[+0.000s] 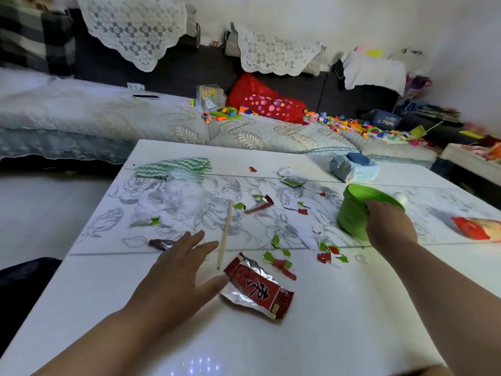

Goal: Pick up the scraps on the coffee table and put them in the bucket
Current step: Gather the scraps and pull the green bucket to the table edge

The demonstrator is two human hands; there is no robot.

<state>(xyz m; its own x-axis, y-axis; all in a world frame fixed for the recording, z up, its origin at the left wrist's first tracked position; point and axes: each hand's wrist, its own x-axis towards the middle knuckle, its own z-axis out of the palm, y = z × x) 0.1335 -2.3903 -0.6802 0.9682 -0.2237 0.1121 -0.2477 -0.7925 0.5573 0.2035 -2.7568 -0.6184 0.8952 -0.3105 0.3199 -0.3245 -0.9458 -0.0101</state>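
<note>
A small green bucket point(352, 215) stands on the white coffee table point(352, 321) at the right, and my right hand point(387, 223) grips its near rim. My left hand point(179, 270) hovers open with spread fingers just left of a red and silver foil wrapper point(257, 290). A wooden stick point(225, 234) lies beyond its fingertips, and a purple wrapper point(160, 243) lies to their left. Several torn red and green scraps point(329, 253) are scattered across the table's middle. Crumpled clear plastic point(179, 199) and a green striped cloth point(173, 166) lie farther back.
A blue tissue pack point(352, 166) sits at the table's far right and a red snack packet point(477, 227) at the right edge. Beyond the table is a sofa point(81, 109) with toy bricks point(352, 126) and a red bag point(265, 100).
</note>
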